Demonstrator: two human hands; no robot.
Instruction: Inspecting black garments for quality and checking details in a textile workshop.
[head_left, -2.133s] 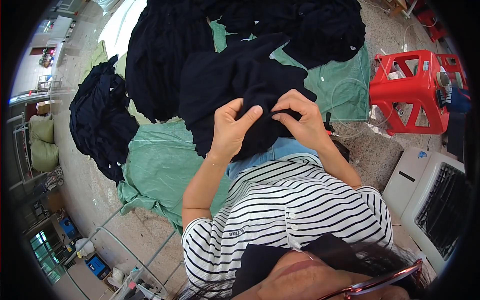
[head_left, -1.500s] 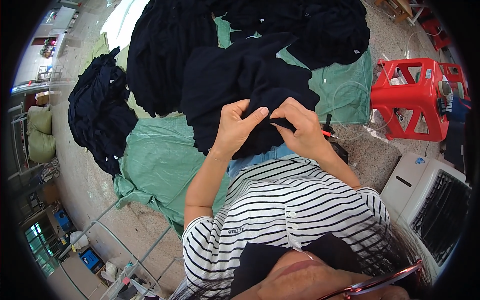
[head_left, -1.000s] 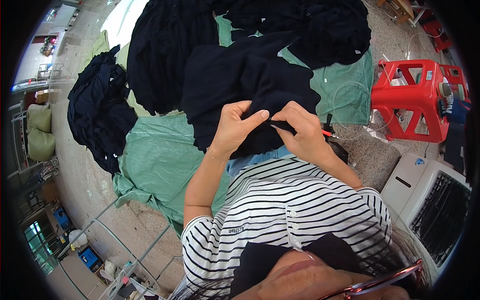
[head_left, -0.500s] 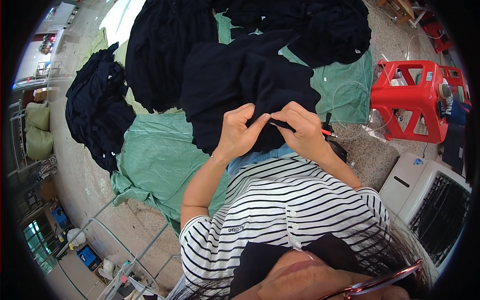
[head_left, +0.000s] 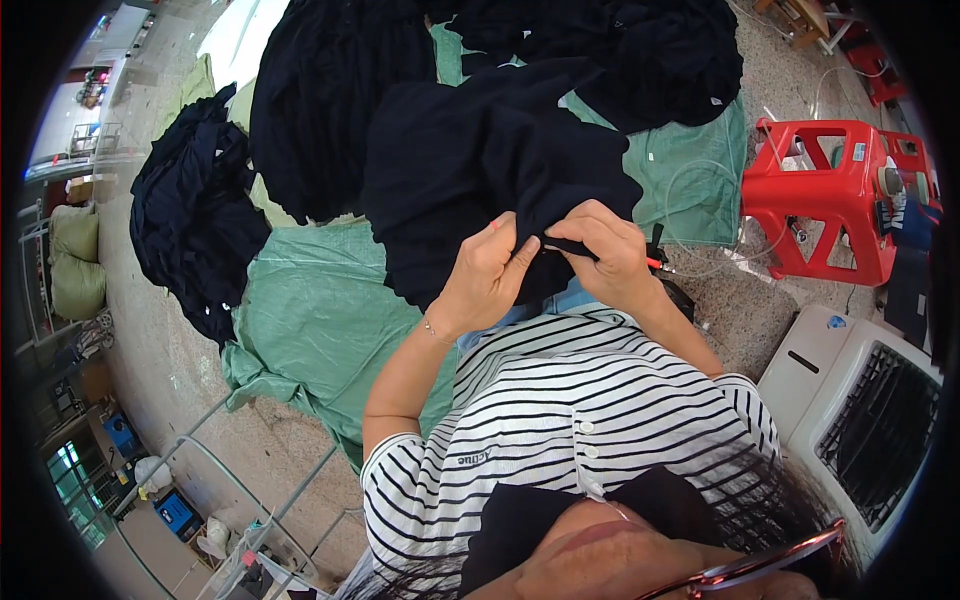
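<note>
A dark navy piece of fabric (head_left: pixel 480 150), which looks like a garment, lies spread across my lap and away from me. My left hand (head_left: pixel 487 268) is closed on its near edge, thumb and fingers pinching the cloth. Close beside it, my right hand (head_left: pixel 605 255) pinches a fold of the same fabric. The two thumbs almost meet at one small spot. Something thin shows at the right fingertips, too small to make out. A thin bracelet (head_left: pixel 430 326) circles my left wrist.
Piles of dark garments (head_left: pixel 200 210) lie ahead and to the left on a green plastic sheet (head_left: pixel 320 300). Red stools (head_left: pixel 815 190) stand at the right, near a white air cooler (head_left: pixel 850 410). A metal frame (head_left: pixel 240 480) rises at the lower left.
My left hand has shifted slightly right and down. Both hands keep their pinch, and the fabric between them has moved a little.
</note>
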